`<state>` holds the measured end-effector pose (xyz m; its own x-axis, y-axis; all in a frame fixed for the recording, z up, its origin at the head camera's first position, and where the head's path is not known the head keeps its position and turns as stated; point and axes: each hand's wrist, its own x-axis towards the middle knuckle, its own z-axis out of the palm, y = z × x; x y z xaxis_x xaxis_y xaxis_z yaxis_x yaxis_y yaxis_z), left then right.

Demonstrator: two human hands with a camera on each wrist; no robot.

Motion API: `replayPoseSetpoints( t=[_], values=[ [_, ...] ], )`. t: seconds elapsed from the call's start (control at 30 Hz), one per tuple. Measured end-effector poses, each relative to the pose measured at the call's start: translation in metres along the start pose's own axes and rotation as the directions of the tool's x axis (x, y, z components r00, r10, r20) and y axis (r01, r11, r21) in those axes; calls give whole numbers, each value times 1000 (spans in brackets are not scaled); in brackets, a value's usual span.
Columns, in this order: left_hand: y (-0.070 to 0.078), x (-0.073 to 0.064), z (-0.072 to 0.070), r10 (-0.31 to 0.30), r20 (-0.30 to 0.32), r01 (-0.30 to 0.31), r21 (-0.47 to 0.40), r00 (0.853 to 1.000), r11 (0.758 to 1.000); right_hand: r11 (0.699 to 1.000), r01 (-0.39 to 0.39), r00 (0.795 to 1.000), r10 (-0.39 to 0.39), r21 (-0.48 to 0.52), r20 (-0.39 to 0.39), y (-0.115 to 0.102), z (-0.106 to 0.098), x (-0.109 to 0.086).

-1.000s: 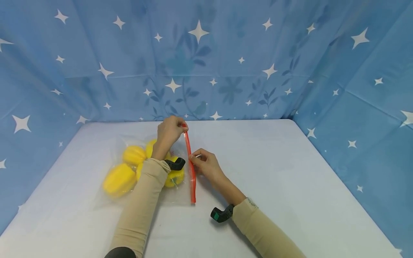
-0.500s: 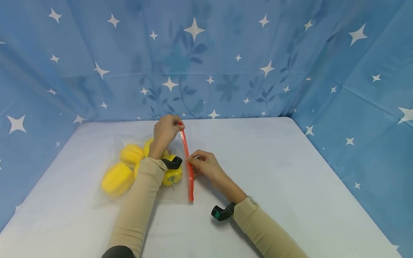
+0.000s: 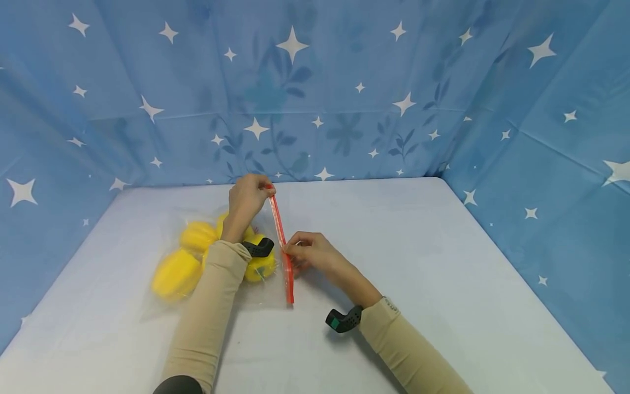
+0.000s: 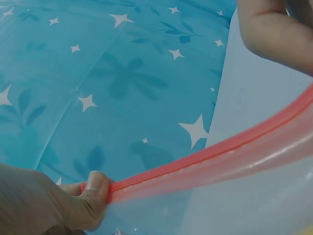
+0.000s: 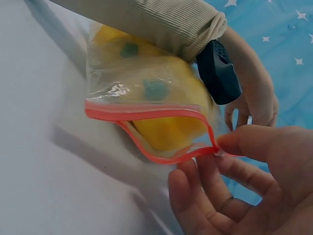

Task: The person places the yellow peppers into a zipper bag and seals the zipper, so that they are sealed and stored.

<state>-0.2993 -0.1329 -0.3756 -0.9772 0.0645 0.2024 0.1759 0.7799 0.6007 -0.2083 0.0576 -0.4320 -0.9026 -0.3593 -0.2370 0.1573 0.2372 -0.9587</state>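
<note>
A clear zip bag [image 3: 261,298] with a red zip strip [image 3: 276,219] lies on the table, holding several yellow, ridged, rounded things [image 3: 176,273] with green spots, like bell peppers. My left hand [image 3: 247,200] pinches the strip's far end between thumb and finger, as the left wrist view also shows. Partway down the strip, my right hand [image 3: 315,253] pinches the red edge. Between the hands the strip's two sides lie together. In the right wrist view the bag's mouth gapes on the near side of my right fingers [image 5: 244,142]. My left forearm hides part of the bag.
A white table [image 3: 418,262] spreads under the bag and both arms. Blue curtains [image 3: 344,71] with white stars hang behind it and along the sides. A black device [image 3: 259,247] is strapped to the left wrist, another [image 3: 343,319] to the right.
My right hand has slid a little along the red strip toward its near end. My left hand keeps its pinch on the far end. The whole view has shifted slightly.
</note>
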Motion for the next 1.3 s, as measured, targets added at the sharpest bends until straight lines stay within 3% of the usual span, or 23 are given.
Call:
replayPoseSetpoints(
  t=[0.4,0.83,1.3],
  values=[
    [1,3,-3,-20,-15,20,8,1000,1000,998,-20,994,26,-58,102,-4,-5,-1],
    [1,2,7,-6,-38,6,3,999,1000,996,-35,996,41,-77,81,2,-1,-9],
    [-1,0,5,9,-82,-11,-27,997,1000,998,49,997,-48,-31,54,15,10,-19]
  ],
)
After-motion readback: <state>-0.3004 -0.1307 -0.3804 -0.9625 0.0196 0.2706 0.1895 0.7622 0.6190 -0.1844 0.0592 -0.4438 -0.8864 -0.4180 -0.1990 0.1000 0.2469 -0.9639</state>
